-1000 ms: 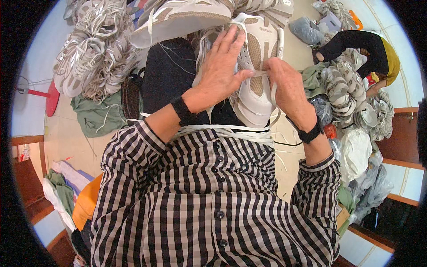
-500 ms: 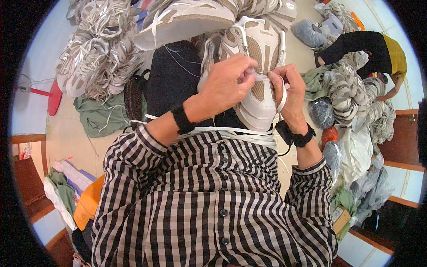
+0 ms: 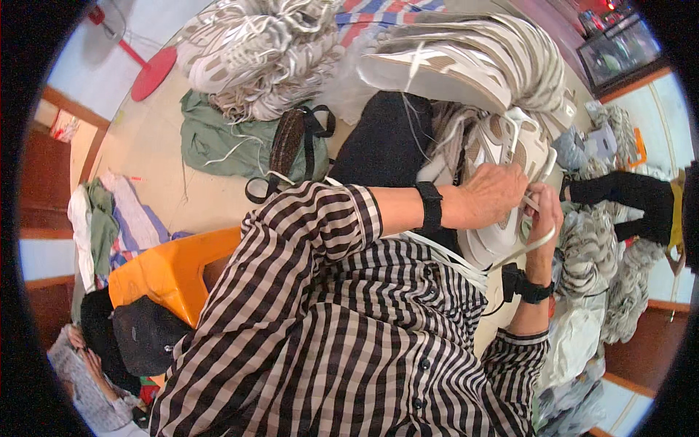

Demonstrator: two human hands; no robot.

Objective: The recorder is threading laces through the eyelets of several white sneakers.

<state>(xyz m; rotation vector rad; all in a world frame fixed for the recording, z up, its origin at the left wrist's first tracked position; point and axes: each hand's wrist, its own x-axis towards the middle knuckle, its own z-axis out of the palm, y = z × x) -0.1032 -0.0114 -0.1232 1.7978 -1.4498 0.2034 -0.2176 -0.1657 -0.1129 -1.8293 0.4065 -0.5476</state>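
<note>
A white and beige sneaker (image 3: 482,246) lies against my lap, toe toward me. Over its lacing my left hand (image 3: 486,195) is closed in a pinch, fingertips at a white shoelace (image 3: 518,253); the knuckles cover part of the grip. Close beside it, on the sneaker's right side, my right hand (image 3: 544,217) has thumb and fingers pinched on the same lace. A loose length of it curves below the right hand toward the toe. More white laces (image 3: 455,261) lie across my waist.
Stacked sneaker uppers (image 3: 466,62) stand just beyond my hands, with another heap (image 3: 255,62) at the far left. Left of my lap lie a green cloth (image 3: 218,142) and a dark strapped bag (image 3: 286,142). An orange chair (image 3: 164,269) stands behind left. At right, a co-worker (image 3: 633,204) bends near shoe piles.
My view has turned left, so my hands and the sneaker appear farther right and lower. Both hands stay pinched at the lacing. The orange chair and another person at lower left now show.
</note>
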